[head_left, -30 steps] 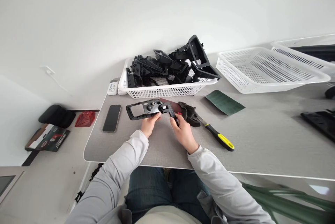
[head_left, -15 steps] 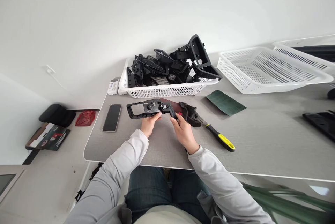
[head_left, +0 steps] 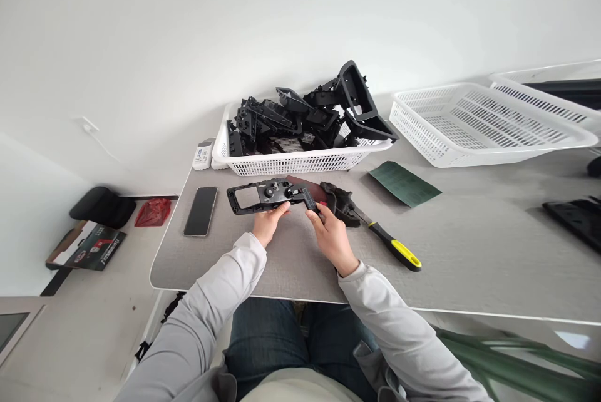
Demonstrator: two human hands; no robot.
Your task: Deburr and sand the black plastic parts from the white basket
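Observation:
A black plastic frame part (head_left: 256, 196) with a rectangular opening at its left end is held above the table by my left hand (head_left: 269, 223), whose thumb presses its lower edge. My right hand (head_left: 332, 236) grips a small dark piece (head_left: 310, 201) at the right end of the frame part; whether the two are joined cannot be made out. Just behind and to the right lie a dark red sheet (head_left: 310, 185), a black bundled object (head_left: 342, 205) and a tool with a black and yellow handle (head_left: 397, 249).
Behind my hands a white basket (head_left: 291, 163) holds several black plastic parts. Another white basket (head_left: 469, 126) stands to the right. A green sheet (head_left: 404, 183) lies before it. On the left are a phone (head_left: 200, 211) and a small white box (head_left: 203, 155).
The small dark piece in my right hand has tilted slightly and shifted a little to the right with the hand. My left hand keeps nearly the same place.

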